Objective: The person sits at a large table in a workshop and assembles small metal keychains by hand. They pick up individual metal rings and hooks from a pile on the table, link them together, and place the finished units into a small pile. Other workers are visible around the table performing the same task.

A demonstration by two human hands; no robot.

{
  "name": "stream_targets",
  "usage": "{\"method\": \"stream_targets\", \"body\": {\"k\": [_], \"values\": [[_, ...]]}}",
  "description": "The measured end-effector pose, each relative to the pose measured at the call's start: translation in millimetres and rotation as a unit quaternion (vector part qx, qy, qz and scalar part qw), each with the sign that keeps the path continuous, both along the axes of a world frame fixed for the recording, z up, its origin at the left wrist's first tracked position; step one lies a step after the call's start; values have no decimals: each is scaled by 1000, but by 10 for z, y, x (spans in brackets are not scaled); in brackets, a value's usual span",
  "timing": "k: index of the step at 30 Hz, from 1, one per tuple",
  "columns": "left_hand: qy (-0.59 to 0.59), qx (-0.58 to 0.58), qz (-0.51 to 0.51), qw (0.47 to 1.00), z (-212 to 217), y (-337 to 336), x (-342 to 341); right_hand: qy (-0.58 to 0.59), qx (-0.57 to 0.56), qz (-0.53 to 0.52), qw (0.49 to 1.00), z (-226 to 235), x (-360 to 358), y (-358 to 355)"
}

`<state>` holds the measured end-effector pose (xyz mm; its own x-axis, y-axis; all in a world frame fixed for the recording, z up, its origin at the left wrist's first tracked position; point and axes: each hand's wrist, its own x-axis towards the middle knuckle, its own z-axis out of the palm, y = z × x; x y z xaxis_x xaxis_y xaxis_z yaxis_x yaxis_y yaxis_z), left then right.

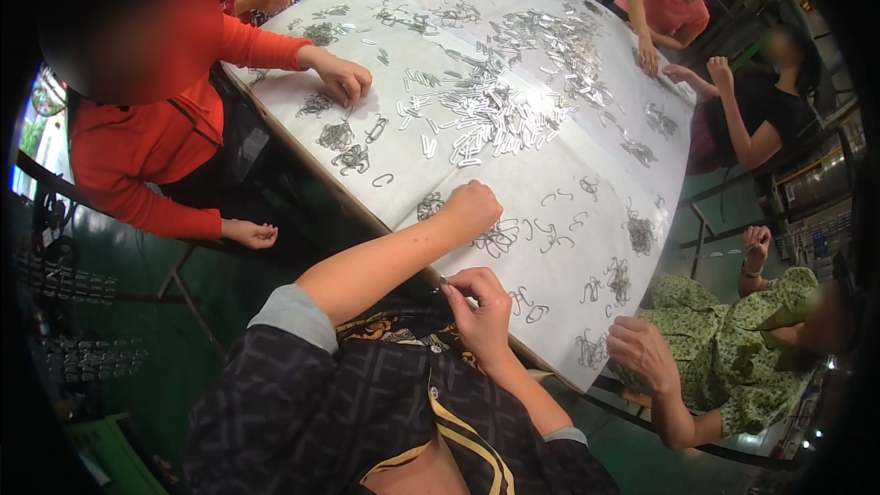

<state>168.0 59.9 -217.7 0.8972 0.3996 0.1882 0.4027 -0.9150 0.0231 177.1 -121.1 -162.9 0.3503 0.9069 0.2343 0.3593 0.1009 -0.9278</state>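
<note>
White table is standing before us. At its edge, our right hand is pinching 1 small dark piece; our left hand is curling near wire hooks, grasp hidden. A slipping pinch could be dropping the piece.

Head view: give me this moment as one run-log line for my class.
left hand: at wire hooks, contact unclear | right hand: pinching small metal piece near edge of table | mid-table: heaped silver strips
</note>
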Motion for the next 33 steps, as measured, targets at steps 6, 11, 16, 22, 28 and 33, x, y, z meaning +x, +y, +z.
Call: {"method": "stream_targets", "body": {"k": [6,11,16,22,28,33], "values": [[-41,-54,41,997,-26,209,-36,11,-3,-6,1000,92,-18,-10],[-185,-403,117,889,394,166,-435,17,0,-31,999,44,1,-27],[-321,-676,82,658,782,-266,-1109,28,5,-27,999,3,-27,55],[-340,-584,113,728,797,-636,-1498,1,16,-21,1000,8,-96,142],[-347,-519,143,768,863,-714,-1529,-31,12,-8,999,37,-133,189],[-355,-445,132,812,888,-757,-1509,-72,16,-19,997,52,-160,195]]}}
